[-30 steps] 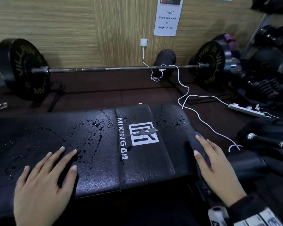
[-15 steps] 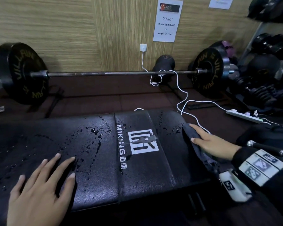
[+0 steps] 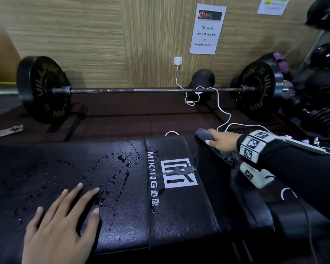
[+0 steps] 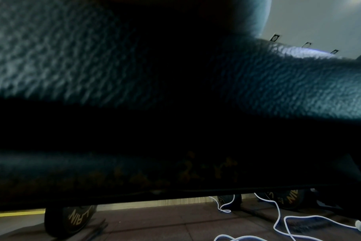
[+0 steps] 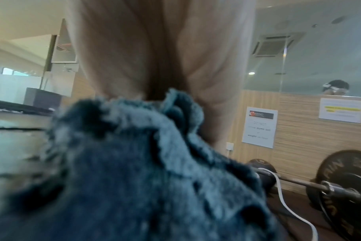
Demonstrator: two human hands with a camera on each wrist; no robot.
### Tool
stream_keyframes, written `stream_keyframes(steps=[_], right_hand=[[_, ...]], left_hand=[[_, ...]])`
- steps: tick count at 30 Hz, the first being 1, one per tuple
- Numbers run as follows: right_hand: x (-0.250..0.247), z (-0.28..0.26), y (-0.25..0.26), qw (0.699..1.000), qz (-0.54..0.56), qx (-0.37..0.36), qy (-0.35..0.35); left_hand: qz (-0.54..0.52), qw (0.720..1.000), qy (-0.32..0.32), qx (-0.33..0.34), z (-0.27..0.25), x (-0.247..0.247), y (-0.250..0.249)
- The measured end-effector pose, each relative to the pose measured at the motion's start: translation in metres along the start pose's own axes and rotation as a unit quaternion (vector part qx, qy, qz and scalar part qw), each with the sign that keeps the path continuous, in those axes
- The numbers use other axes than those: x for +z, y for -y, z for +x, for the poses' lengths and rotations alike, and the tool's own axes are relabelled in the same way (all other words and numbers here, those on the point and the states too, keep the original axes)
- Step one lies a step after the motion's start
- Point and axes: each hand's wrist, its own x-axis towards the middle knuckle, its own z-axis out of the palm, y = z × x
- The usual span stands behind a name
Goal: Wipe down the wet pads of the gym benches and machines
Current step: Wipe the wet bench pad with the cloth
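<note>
Loaded barbell (image 3: 151, 90) sitting on the floor by the wood-panel wall (image 3: 84, 35), black plates both ends. There's a "DO NOT throw dumb bell" sign (image 3: 207, 29) up, and a white cable (image 3: 224, 113) trailing from the wall socket (image 3: 178, 61) to a power strip (image 3: 303, 144).

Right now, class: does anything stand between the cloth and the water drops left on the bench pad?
Nothing visible does. The right hand presses the cloth at the bench pad's far corner; bare pad lies between it and the water drops. The left hand rests flat nearer.
</note>
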Motion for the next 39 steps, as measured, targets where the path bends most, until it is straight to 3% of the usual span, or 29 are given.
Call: stream_keyframes(steps=[7, 13, 17, 20, 23, 26, 32, 36, 39], right_hand=[[0.012, -0.014, 0.075, 0.991, -0.050, -0.110, 0.056], [0.043, -0.068, 0.043, 0.960, 0.015, -0.260, 0.102], [0.035, -0.074, -0.005, 0.966, 0.054, -0.239, 0.078], [0.029, -0.052, -0.023, 0.985, 0.051, -0.164, 0.016], [0.018, -0.019, -0.010, 0.994, 0.022, -0.104, -0.027], [0.010, 0.006, 0.026, 0.995, -0.005, -0.091, -0.025], [0.022, -0.011, 0.074, 0.983, -0.046, -0.175, 0.032], [0.043, -0.050, 0.039, 0.958, 0.001, -0.280, 0.065], [0.039, -0.070, 0.005, 0.960, 0.047, -0.269, 0.060]], left_hand=[[0.006, 1.000, 0.014, -0.003, -0.001, -0.001, 0.003], [0.003, 1.000, 0.009, -0.004, -0.003, 0.000, 0.004], [0.006, 1.000, 0.010, -0.003, -0.002, -0.001, 0.002], [0.005, 1.000, 0.016, -0.009, -0.001, -0.003, 0.001], [0.007, 1.000, 0.018, -0.008, -0.001, -0.003, 0.001], [0.009, 1.000, 0.024, -0.009, 0.000, -0.004, 0.001], [0.008, 1.000, 0.014, -0.005, -0.001, -0.003, 0.003], [0.011, 1.000, 0.013, 0.000, -0.001, -0.002, 0.004], [0.007, 1.000, 0.013, -0.002, -0.001, -0.002, 0.003]])
